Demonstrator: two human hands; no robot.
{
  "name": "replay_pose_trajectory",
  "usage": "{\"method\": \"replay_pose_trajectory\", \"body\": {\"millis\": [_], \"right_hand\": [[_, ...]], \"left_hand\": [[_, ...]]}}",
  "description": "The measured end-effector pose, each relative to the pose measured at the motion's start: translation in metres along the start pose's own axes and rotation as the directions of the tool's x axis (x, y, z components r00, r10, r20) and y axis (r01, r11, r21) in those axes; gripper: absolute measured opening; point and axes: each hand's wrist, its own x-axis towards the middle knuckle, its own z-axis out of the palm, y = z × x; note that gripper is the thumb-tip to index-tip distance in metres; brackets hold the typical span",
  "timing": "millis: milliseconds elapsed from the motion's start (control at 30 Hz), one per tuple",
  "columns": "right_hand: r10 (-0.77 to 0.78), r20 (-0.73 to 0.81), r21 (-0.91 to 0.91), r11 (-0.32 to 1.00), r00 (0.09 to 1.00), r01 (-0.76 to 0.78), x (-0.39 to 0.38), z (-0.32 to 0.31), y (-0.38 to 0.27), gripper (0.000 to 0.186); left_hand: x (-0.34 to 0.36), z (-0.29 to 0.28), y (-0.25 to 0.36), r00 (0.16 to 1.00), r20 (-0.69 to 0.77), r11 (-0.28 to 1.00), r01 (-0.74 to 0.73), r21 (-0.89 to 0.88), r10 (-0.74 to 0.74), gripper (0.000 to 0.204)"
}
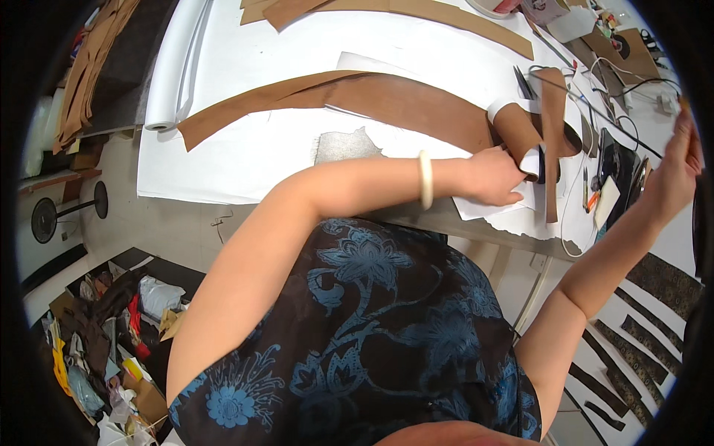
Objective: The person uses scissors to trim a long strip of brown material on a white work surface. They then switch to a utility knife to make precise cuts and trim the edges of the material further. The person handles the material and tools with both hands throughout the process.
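Note:
A long, curved brown leather-like piece (416, 104) lies across the white-covered table, its right end curled into a roll (518, 128) with a white underside. My left hand (494, 178) rests at the lower edge of that roll. Its fingers are bent against the curled end, the tips partly hidden, while the thumb lies lower on white paper. Just right of the roll, a narrow brown strip (551, 149) runs toward the table's front edge. Raised at the far right, my right hand (673, 163) has its fingers pressed together around a small orange-brown thing I cannot make out.
A white paper roll (167, 89) stands at the table's left. A grey fabric scrap (346, 145) lies near the front edge. More brown strips (461, 30) are at the back. Black scissor-like handles (524, 82), cables and small tools crowd the right. A heaped scrap bin (111, 349) is lower left.

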Motion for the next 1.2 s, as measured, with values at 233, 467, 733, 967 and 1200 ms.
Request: {"method": "replay_pose_trajectory", "body": {"millis": [233,467,733,967,1200], "right_hand": [[0.507,0.313,0.331,0.734,0.803,-0.593,-0.106,0.094,-0.088,0.027],[0.554,0.412,0.420,0.589,0.723,-0.690,-0.210,0.194,-0.075,0.031],[0.593,0.426,0.323,0.606,0.684,-0.727,-0.261,0.209,-0.019,0.030],[0.579,0.489,0.306,0.586,0.652,-0.750,-0.262,0.206,-0.017,0.030],[0.584,0.540,0.252,0.575,0.606,-0.778,-0.262,0.208,-0.020,0.031]], "left_hand": [[-0.183,-0.092,-0.064,0.760,-0.643,0.978,0.191,0.081,-0.095,0.033],[-0.290,-0.144,-0.119,0.660,-0.667,0.777,0.600,0.191,-0.346,0.014],[-0.290,-0.198,-0.130,0.648,-0.371,0.746,0.585,-0.317,-0.665,0.036],[-0.326,-0.255,-0.165,0.645,-0.189,0.671,0.724,-0.158,-0.740,0.031],[-0.343,-0.252,-0.114,0.497,-0.552,0.144,0.816,0.561,-0.670,0.047]]}}
